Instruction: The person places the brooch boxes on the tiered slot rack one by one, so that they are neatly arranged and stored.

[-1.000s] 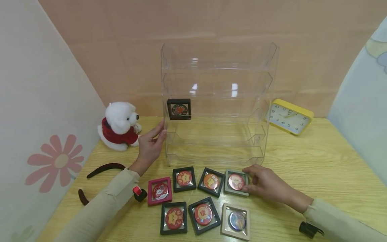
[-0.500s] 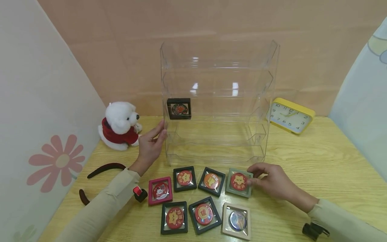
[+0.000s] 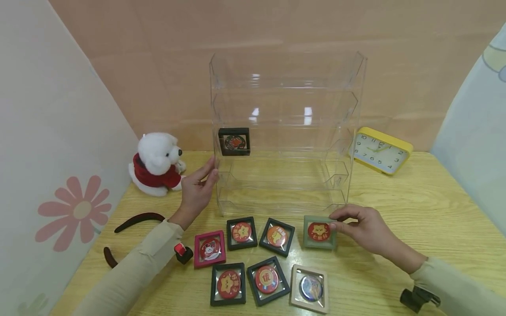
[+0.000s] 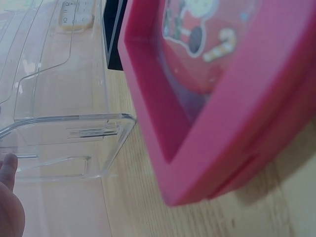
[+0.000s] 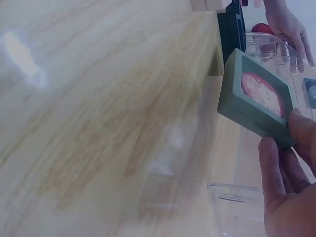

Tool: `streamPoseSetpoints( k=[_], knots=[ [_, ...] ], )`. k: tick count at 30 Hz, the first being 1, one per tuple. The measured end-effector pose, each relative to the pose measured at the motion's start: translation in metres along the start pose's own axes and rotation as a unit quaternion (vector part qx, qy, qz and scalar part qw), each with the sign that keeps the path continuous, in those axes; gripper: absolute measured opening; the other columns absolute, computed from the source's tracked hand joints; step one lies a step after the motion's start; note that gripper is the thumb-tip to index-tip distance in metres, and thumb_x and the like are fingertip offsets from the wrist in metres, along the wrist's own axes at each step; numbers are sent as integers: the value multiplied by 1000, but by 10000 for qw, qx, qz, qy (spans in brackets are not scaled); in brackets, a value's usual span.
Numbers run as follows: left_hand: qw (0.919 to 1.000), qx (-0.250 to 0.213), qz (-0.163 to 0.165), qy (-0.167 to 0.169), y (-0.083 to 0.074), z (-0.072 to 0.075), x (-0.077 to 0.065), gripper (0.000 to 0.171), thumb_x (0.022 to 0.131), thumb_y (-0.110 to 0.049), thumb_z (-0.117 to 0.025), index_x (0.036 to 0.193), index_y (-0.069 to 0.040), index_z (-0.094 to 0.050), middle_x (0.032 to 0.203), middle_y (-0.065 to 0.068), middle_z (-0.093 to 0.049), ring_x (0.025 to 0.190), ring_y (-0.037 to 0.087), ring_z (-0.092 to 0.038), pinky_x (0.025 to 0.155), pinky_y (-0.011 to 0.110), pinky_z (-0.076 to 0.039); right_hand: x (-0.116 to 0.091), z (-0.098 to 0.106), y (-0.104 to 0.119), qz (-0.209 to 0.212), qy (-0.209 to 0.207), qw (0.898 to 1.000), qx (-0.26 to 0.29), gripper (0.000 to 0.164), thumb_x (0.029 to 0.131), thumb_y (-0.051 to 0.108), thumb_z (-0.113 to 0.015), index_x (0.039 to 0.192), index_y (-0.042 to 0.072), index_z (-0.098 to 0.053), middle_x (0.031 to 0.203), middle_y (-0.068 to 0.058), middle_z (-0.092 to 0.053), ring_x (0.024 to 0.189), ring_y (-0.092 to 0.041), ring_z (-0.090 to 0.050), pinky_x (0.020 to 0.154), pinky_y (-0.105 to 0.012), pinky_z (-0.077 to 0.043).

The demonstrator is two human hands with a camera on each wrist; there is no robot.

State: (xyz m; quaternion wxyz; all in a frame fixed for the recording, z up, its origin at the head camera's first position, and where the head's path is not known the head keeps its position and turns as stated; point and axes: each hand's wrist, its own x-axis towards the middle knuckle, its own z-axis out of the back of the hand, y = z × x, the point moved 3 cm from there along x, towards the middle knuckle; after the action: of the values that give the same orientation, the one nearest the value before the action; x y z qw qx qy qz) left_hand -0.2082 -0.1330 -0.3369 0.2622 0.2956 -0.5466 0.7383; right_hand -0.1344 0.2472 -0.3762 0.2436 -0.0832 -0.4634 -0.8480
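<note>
My right hand (image 3: 365, 228) pinches a grey-green display frame (image 3: 310, 242) by its right edge, thumb in front. A round red badge with a yellow star shows inside it. In the right wrist view the tilted frame (image 5: 237, 98) is up off the wooden table. My left hand (image 3: 196, 195) holds the left side panel of a clear acrylic tiered rack (image 3: 284, 182), thumb and fingers at its edge. A black frame (image 3: 234, 152) stands at the left end of a middle tier. In the left wrist view a magenta frame (image 4: 173, 163) looms close, with the rack's corner (image 4: 123, 123) beside it.
Before the rack lie several framed badges: a magenta frame (image 3: 197, 261), black frames (image 3: 229, 303) and a beige frame (image 3: 292, 298). A white plush dog (image 3: 156, 153) sits left of the rack. A yellow clock (image 3: 381, 151) leans at right. A dark curved band (image 3: 138, 218) lies at left.
My right hand has lifted the grey-green frame from the row, moving it slightly right and up toward the rack while tilting it more upright. My left hand stays at the rack's side.
</note>
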Motion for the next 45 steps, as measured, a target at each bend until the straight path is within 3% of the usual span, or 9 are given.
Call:
streamPoseSetpoints(
  k=[9, 27, 38, 45],
  knots=[
    [10000, -62, -13, -9, 0, -1, -1, 34, 86, 18, -56, 120, 18, -52, 118, 28, -54, 102, 41, -57, 72, 22, -54, 8, 15, 16, -56, -132, 9997, -220, 22, 76, -6, -75, 89, 11, -70, 86, 1, -67, 79, -6, -63, 62, -23, -57],
    [9996, -261, -36, -30, 4, -2, 0, 34, 85, 20, -57, 118, 19, -52, 115, 30, -55, 100, 43, -57, 72, 21, -54, 46, 59, 43, 49, -640, 9963, -576, 20, 77, -9, -74, 92, 3, -70, 88, 1, -67, 81, -2, -63, 66, -16, -55],
    [9999, -133, -59, -93, 5, 3, -3, 35, 84, 21, -57, 118, 19, -52, 116, 30, -54, 99, 41, -58, 71, 21, -54, 71, 63, 54, 221, -822, 9958, -344, 16, 79, -9, -72, 92, -1, -69, 88, 0, -66, 82, -4, -64, 68, -16, -55],
    [9999, -105, -91, -94, 5, 2, -3, 35, 84, 21, -57, 118, 19, -53, 115, 29, -55, 100, 40, -58, 70, 21, -54, 91, 61, 64, 193, -1012, 9935, -491, 12, 80, -3, -73, 91, 0, -69, 86, 2, -66, 79, -4, -63, 67, -14, -54]
  ],
)
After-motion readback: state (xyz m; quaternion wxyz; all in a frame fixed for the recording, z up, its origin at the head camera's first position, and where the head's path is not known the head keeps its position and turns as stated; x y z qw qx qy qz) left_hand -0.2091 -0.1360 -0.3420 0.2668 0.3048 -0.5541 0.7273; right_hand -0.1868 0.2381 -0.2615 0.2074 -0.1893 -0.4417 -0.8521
